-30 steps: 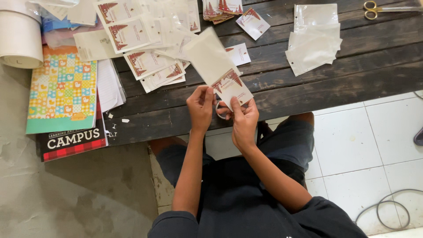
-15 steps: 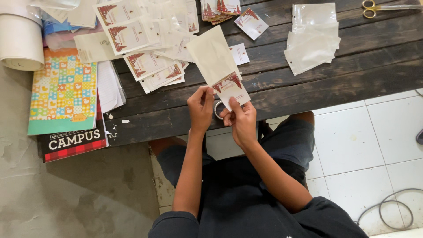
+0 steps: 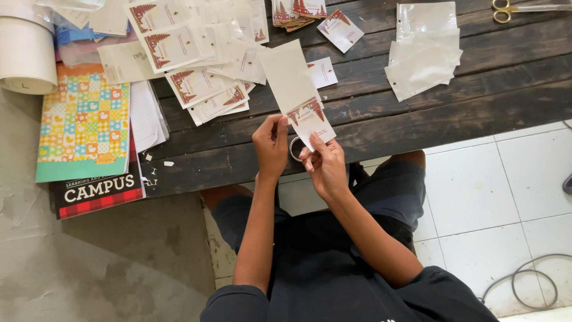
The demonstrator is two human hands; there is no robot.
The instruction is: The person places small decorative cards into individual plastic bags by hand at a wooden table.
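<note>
Two hands meet just past the desk's [image 3: 417, 113] near edge, over the gap between the dark planks and the person's lap. The left hand [image 3: 271, 146] has its fingers closed on the lower left side of a long cream sleeve [image 3: 289, 74]. The right hand [image 3: 325, 167] pinches a small white card [image 3: 313, 122] with red tree shapes at the sleeve's lower end, thumb on top, and a tape roll [image 3: 293, 149] shows between the two hands (whether the right hand grips it, I cannot tell). The sleeve slants up and left over the desk.

Open room lies on the right half of the desk: bare planks run between the sleeve and a loose stack of clear bags [image 3: 423, 50] near the far right. Gold-handled scissors [image 3: 512, 9] lie at the top right edge. Below the desk's edge to the right there is white tiled floor [image 3: 500, 191], with a grey cable [image 3: 524, 286] looped at the bottom.

The left half is crowded. White cards with red trees [image 3: 190, 59] overlap in a heap just beside the sleeve, and a small pile of them sits at the top edge. At the desk's left end a chequered pastel book [image 3: 80, 119] lies on a black book with a red plaid strip [image 3: 98, 194], which overhangs the near edge. A white roll [image 3: 24, 53] stands at the far left.
</note>
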